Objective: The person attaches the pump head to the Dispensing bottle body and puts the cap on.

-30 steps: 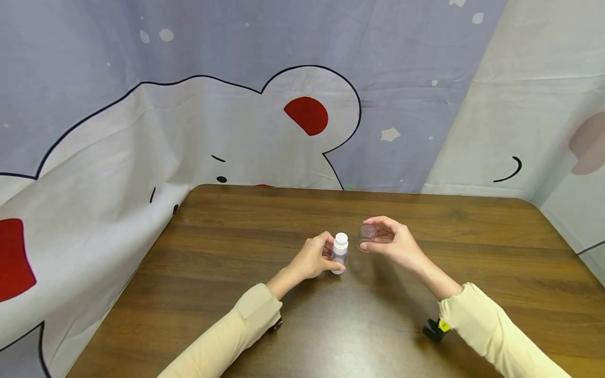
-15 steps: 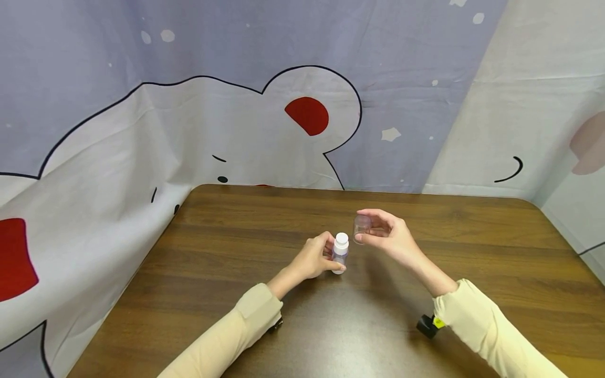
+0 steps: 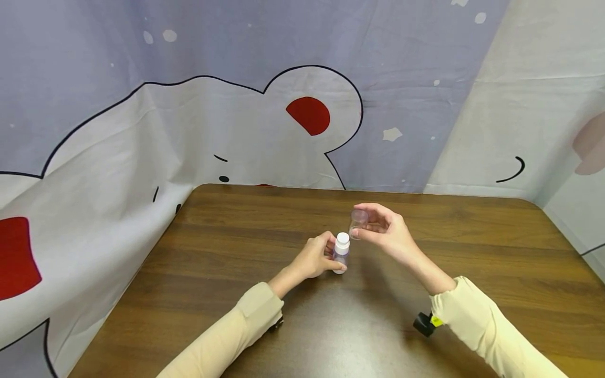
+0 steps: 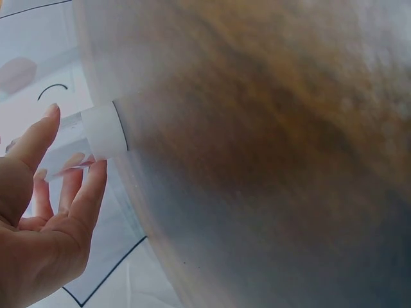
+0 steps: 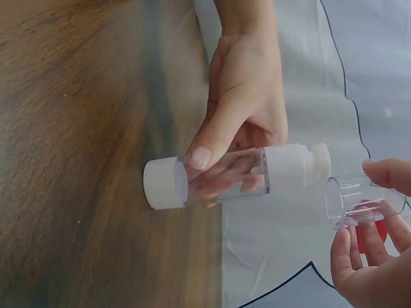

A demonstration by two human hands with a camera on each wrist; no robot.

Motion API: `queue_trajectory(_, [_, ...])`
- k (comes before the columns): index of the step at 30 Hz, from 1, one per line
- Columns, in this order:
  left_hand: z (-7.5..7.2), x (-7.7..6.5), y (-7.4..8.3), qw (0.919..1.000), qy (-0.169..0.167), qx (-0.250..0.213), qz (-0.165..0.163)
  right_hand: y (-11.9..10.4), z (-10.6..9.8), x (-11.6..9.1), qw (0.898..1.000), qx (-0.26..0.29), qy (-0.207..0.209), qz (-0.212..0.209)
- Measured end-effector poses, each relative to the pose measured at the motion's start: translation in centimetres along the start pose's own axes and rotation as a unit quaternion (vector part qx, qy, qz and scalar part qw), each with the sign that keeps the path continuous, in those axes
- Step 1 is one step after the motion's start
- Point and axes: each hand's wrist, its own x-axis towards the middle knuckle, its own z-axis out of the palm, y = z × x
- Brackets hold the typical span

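A small clear bottle (image 3: 341, 248) with a white pump-like top and white base stands upright at the table's middle. My left hand (image 3: 309, 257) grips its clear body, thumb on the near side and fingers behind. In the left wrist view the bottle's white base (image 4: 106, 131) shows past the fingers. To the right and a little higher, my right hand (image 3: 392, 236) pinches a clear plastic cap (image 3: 358, 218) between thumb and fingers. The right wrist view has the cap's open rim (image 5: 332, 202) facing the bottle's white top (image 5: 314, 163), with a small gap between them.
Both hands work over a brown wood-grain table (image 3: 227, 226). A cloth backdrop (image 3: 212, 121) with a cartoon print hangs behind its far edge and along its left side. A black device (image 3: 424, 324) with a yellow patch sits under the right sleeve.
My right hand has carried the clear cap leftward and up, from beside the bottle to just beyond its white top. My left hand and the bottle have stayed in place.
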Motion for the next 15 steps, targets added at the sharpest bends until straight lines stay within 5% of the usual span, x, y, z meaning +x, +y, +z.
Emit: queue_trajectory(15, [0.1,0.1,-0.1,1.0,0.0,-0.003,-0.004,-0.5,1.2,0.2,0.999,0.024,-0.003,-0.035])
